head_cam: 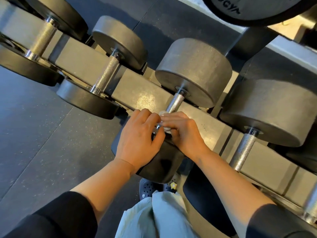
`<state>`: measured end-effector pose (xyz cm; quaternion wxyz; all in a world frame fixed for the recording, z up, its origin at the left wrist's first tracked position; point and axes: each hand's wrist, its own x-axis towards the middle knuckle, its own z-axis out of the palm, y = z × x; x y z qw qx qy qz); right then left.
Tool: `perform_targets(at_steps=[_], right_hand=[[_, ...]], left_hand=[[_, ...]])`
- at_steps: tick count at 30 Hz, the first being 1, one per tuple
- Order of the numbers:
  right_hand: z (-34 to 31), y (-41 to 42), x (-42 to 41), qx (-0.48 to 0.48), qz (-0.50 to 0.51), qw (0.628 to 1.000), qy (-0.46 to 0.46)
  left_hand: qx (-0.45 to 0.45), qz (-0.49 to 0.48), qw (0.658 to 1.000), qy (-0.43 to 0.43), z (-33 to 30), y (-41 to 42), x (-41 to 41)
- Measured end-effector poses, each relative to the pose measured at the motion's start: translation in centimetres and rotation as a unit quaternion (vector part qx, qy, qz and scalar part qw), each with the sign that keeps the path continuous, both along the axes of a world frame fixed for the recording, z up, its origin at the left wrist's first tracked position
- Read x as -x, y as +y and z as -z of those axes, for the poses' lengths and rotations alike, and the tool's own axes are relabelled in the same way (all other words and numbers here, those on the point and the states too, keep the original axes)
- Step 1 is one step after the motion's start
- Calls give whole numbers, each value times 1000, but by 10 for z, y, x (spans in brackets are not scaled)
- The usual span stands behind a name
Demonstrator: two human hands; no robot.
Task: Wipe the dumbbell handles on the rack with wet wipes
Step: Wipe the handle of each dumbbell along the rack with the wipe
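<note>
Both hands, L (137, 140) & R (184, 133), clenched round wet wipe (164, 114) on dumbbell handle (175, 102); plate (248, 9) lettering partly legible.

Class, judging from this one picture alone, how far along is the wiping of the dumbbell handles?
Done: nothing shows as finished; no handle looks visibly wet. In hand: both the left hand and right hand work a white wipe around the near end of the middle dumbbell handle. Left: its bare upper part, plus the neighbouring handles and.

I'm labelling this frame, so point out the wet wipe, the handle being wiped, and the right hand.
wet wipe (162, 113): head view, white edge showing above the fingers.
handle (175, 102): head view, bare knurled stretch.
right hand (184, 133): head view, back of the hand.
</note>
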<state>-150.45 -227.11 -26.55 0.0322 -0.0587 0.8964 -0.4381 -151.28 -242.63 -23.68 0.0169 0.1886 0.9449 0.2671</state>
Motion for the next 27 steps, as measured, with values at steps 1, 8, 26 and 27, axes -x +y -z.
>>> perform_targets(at_steps=[1,8,26,27], right_hand=[[-1,2,0,-14,-12,1000,-18],[-15,0,1,-2,-5,1000,10],[-21,-44,51,-373,117,920,43],[-22,-47,49,-384,112,916,34]], left_hand=[[0,1,1000,0,0,0,0],[-19,-12,1000,4,0,0,-1],[-193,94,966,-145,37,-54,51],[-189,106,965,-150,38,-54,53]])
